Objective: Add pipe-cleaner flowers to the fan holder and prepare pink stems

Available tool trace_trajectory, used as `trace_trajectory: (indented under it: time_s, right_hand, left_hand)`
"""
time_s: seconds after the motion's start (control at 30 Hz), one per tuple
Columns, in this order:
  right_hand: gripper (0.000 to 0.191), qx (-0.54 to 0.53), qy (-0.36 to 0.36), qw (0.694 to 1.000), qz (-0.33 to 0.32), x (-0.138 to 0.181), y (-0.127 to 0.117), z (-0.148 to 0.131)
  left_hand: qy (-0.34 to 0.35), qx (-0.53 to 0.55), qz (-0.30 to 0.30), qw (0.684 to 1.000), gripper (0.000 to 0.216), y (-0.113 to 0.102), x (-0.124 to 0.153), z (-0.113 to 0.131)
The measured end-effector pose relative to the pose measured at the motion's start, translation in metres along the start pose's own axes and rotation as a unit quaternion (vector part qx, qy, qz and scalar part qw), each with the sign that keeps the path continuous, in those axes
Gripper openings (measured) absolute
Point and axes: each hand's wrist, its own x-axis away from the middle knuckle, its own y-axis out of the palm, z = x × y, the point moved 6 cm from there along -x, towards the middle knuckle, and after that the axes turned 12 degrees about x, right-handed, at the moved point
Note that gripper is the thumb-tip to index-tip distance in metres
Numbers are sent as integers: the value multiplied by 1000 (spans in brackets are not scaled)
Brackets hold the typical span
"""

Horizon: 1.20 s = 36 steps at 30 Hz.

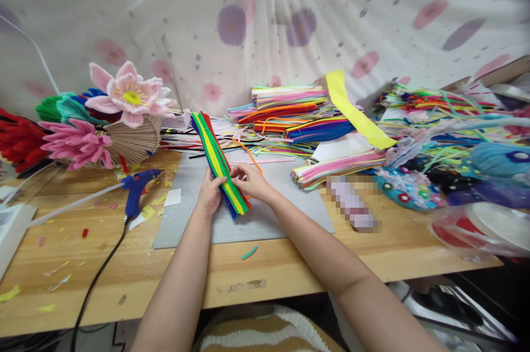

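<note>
A bundle of pipe cleaners [213, 154], striped blue, green, yellow and red, slants over the grey cutting mat [176, 226]. My left hand [210, 195] is wrapped round its lower left side, with the thumb on top. From the right, my right hand [252, 182] pinches at the middle of the same bundle, thumb and forefinger close together. Whether a single stem or a tie is between those fingertips is too small to make out. An orange pipe cleaner [250, 154] curves out behind my right hand.
Left of the mat stands a blue hot glue gun [134, 194], its black cord running down off the table. Fuzzy pink flowers [128, 95] stand at the back left. More pipe cleaner bundles [285, 99] and a yellow strip [351, 109] lie behind; a clear tub [484, 230] is at right.
</note>
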Motion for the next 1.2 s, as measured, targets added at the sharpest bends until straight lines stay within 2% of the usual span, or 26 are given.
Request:
trace_trajectory:
  time_s: [0.17,0.4,0.47,0.57,0.67,0.73,0.97,1.2]
  right_hand:
    - [15,60,59,996,6,-3,2,6]
    - [14,169,98,977,-88,-2,2,4]
    - [16,150,93,980,-96,-2,3,5]
    - [16,49,103,988,-107,-1,8,9]
    - [16,-76,144,978,-129,0,13,14]
    - [14,-115,166,970,-134,1,14,15]
    - [12,-156,185,960,-141,2,14,11]
    - [11,-178,209,951,-143,2,16,14]
  left_hand:
    - [6,-4,-7,1000,54,1,1,2]
    - [25,-18,-24,999,69,2,1,-1]
    - [37,-26,-22,999,69,2,1,-1]
    - [53,-39,-20,998,72,2,0,0]
    - [59,-47,-7,997,72,-1,-1,1]
    - [69,-58,2,996,72,-2,-2,2]
    - [69,-80,8,994,80,-3,-1,2]
    - [118,-111,49,986,79,-13,-3,10]
